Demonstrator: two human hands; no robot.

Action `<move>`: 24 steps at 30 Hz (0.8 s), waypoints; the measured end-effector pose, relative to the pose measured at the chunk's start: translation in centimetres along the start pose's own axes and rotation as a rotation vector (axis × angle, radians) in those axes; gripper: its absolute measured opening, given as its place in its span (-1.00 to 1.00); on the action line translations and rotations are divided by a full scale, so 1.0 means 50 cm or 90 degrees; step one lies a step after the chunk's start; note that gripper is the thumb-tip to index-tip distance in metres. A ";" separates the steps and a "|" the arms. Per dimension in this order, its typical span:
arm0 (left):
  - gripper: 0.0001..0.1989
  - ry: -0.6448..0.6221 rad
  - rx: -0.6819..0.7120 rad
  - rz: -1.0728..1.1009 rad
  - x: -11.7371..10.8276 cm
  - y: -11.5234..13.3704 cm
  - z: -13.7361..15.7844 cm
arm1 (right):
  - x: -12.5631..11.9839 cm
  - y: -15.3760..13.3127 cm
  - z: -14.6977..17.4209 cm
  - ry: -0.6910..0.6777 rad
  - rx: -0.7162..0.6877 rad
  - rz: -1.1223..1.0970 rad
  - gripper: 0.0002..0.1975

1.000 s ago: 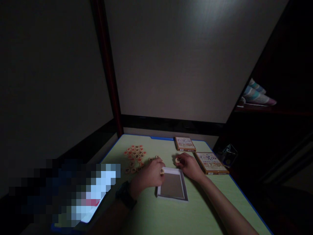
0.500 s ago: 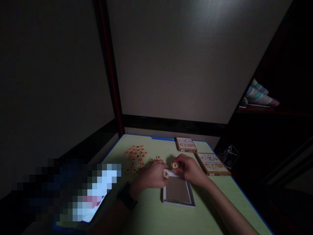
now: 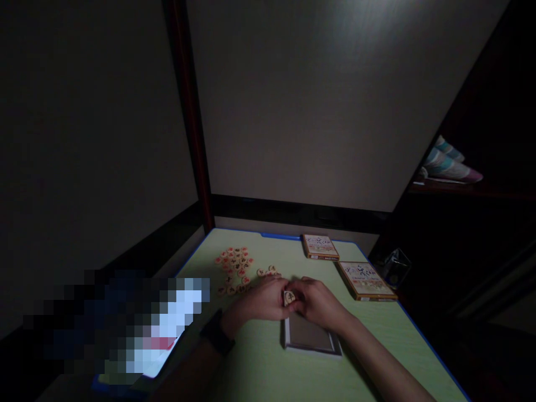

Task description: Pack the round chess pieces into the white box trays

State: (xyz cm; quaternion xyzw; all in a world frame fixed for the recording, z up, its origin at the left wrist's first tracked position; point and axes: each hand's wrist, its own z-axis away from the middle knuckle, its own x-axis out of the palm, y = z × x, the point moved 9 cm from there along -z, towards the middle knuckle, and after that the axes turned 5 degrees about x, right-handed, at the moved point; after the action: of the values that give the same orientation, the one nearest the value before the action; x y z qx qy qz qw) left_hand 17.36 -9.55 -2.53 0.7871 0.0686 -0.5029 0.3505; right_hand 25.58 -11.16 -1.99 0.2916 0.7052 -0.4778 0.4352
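Observation:
My left hand point(image 3: 268, 298), with a dark watch point(image 3: 218, 333) on its wrist, meets my right hand point(image 3: 317, 301) over the far end of a shallow open box point(image 3: 312, 335). Between their closed fingers shows a round wooden Chinese chess piece point(image 3: 290, 297) with a dark character; any second piece there is hidden. The box has white edges and a brown inside, and its far end is covered by my hands. Just beyond my left hand lie several more chess pieces point(image 3: 272, 269), partly hidden.
A spread of red- and black-marked chess pieces point(image 3: 237, 259) lies on the green table point(image 3: 251, 363) at left. Two printed flat boxes, a smaller one point(image 3: 320, 247) and a larger one point(image 3: 365, 280), lie at the right. A blurred bright screen point(image 3: 171, 324) sits at the left edge.
My right hand has come down and left against my left hand, bringing its chess piece to the one there. The view has shifted slightly.

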 end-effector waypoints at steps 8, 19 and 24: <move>-0.79 -0.015 0.002 0.000 -0.008 0.012 -0.003 | 0.002 -0.005 0.004 -0.006 0.007 0.026 -0.74; -0.84 -0.028 -0.027 0.007 -0.018 0.018 0.000 | -0.005 -0.018 0.010 -0.005 -0.004 0.053 -0.73; -0.85 -0.026 -0.014 0.009 -0.016 0.018 -0.001 | -0.003 -0.021 0.011 -0.011 -0.004 0.066 -0.74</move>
State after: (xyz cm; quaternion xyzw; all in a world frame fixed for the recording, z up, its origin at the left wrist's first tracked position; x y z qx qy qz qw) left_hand 17.42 -9.99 -1.45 0.7731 0.0616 -0.5157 0.3642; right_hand 24.97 -12.04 -1.50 0.3223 0.6870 -0.4549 0.4661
